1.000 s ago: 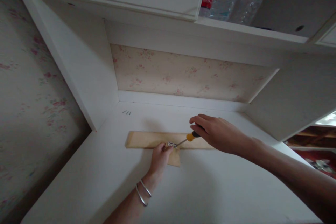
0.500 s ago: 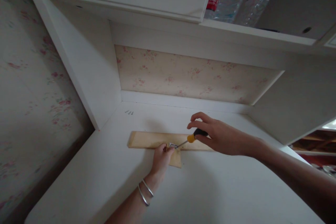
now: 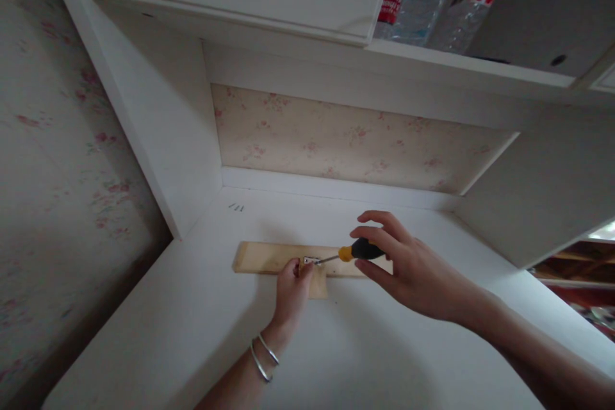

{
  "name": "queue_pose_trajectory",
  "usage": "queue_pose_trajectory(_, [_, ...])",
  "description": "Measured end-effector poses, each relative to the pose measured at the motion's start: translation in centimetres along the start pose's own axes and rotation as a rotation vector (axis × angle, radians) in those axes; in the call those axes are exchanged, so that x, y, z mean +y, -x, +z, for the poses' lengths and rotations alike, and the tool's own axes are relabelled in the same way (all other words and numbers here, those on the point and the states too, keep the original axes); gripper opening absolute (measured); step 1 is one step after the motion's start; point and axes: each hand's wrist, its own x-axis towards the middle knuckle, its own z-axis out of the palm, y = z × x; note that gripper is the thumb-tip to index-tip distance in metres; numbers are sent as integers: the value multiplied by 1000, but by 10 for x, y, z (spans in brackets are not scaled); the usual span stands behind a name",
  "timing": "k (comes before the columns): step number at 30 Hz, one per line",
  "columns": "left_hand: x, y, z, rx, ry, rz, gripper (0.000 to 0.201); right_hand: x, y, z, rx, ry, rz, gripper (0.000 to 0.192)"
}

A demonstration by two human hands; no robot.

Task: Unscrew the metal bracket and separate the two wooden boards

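My right hand (image 3: 408,262) holds a screwdriver (image 3: 364,248) by its black and yellow handle, the fingers curled loosely about it. The shaft points left, its tip at a small metal bracket (image 3: 311,261). Beside the bracket my left hand (image 3: 291,288) is closed, thumb and forefinger pinching a small wooden piece (image 3: 318,287) that sticks out from a long pale wooden board (image 3: 269,257). The board lies flat on the white desktop. Part of the bracket and the small piece is hidden by my left fingers. Two silver bangles circle my left wrist.
Several screws (image 3: 236,207) lie on the white desktop (image 3: 307,346) near its back. White side panels stand left and right. Overhead, a cabinet shelf (image 3: 471,61) holds plastic bottles (image 3: 423,3). Floral wallpaper (image 3: 355,134) covers the back wall.
My right hand has shifted slightly right and down, and the screwdriver lies flatter. My left hand and the small wooden piece have moved a little to the left.
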Motion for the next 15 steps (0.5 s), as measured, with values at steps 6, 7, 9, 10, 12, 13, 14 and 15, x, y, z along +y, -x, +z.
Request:
queue_pose_trajectory(6, [-2,-3,-3,73,-89,96,26,10,20,23,177,-70,299,23])
queue_pose_trajectory(7, [-3,-3,-3,75,-92,97,25,12,23,26,175,-75,275,22])
queue_pose_trajectory(9, [-3,-3,-3,60,-74,83,23,15,30,29,150,-79,218,23])
queue_pose_trajectory(10, [-2,-3,-3,55,-63,76,23,16,33,30,138,-76,210,26])
queue_pose_trajectory(12, [-1,-2,-2,50,-65,83,22,17,37,31,145,-62,260,27])
queue_pose_trajectory(13, [0,-2,-2,50,-80,98,22,17,39,32,164,-52,298,25])
queue_pose_trajectory(14, [0,-1,-1,52,-99,116,23,18,40,32,190,-45,328,23])
queue_pose_trajectory(15, [1,-1,-1,53,-115,134,23,18,41,33,214,-42,343,22])
